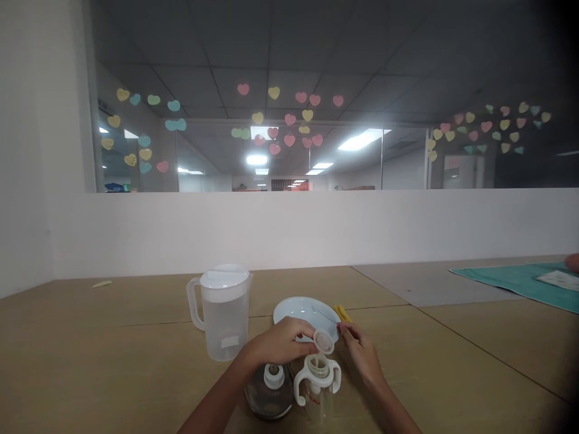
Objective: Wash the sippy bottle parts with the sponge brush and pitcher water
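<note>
My left hand (286, 341) pinches a small round translucent bottle insert (324, 342) by its edge. A thin tube hangs from the insert toward the open mouth of a clear bottle (319, 392) with a white two-handled collar. To the right, my right hand (362, 354) has its thumb and finger closed on a thin wire-like stick (322, 314), which reaches left over a white plate (283, 308). Below my left wrist, a white ring-shaped cap (274, 377) rests on a dark round dish (262, 401).
A lidded translucent pitcher (226, 328) stands left of the plate. Yellow sticks (342, 313) lie behind my right hand. A teal mat (502, 278) is at the far right, with part of another person's hand (572, 263) by it. A white wall (289, 232) borders the table.
</note>
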`<state>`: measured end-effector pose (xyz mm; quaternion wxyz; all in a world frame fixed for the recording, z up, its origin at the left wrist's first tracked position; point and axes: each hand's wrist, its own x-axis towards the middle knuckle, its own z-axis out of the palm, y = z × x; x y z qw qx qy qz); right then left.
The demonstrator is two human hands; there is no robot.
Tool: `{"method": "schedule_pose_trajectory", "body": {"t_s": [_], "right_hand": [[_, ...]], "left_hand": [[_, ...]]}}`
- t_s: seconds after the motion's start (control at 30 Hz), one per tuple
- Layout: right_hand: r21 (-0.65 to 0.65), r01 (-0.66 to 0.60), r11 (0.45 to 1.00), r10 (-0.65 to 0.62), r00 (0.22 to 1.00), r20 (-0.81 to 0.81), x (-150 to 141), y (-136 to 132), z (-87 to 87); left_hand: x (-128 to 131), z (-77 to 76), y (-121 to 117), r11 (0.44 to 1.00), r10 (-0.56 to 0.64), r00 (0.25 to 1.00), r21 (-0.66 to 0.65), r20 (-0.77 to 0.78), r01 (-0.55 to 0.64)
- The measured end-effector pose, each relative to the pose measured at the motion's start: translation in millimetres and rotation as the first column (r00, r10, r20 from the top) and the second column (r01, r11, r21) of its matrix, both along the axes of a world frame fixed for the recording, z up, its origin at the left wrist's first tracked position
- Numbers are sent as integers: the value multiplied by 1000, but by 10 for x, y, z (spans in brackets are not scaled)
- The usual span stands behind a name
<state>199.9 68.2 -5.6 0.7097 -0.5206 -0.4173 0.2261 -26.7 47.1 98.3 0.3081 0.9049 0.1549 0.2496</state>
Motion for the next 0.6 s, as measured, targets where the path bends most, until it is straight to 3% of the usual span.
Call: {"method": "schedule_pose_trajectory", "body": {"t_s": [0.13,0.23,0.3,0.4,0.47,0.6], "right_hand": [[-60,27,998,-15,982,191,2,-21,-10],[-69,82,994,-59,957,284,2,-37,-20],[-35,111,993,-89,917,389,-5,-48,-22],[12,134,991,-116,807,579,-23,-64,-16],[11,145,989,-116,739,663,-32,-72,-8],[10,160,987,-117,675,728,-36,-74,2]], "left_hand": [[-8,-75,41,994,42,995,106,-96,-32],[-43,-88,71,966,200,970,190,-136,-173],[-84,-97,102,903,391,883,294,-259,-314],[-134,-180,174,795,603,638,430,-480,-428],[-141,-283,233,779,627,543,445,-559,-442],[-104,-452,324,779,624,490,438,-609,-449]]}}
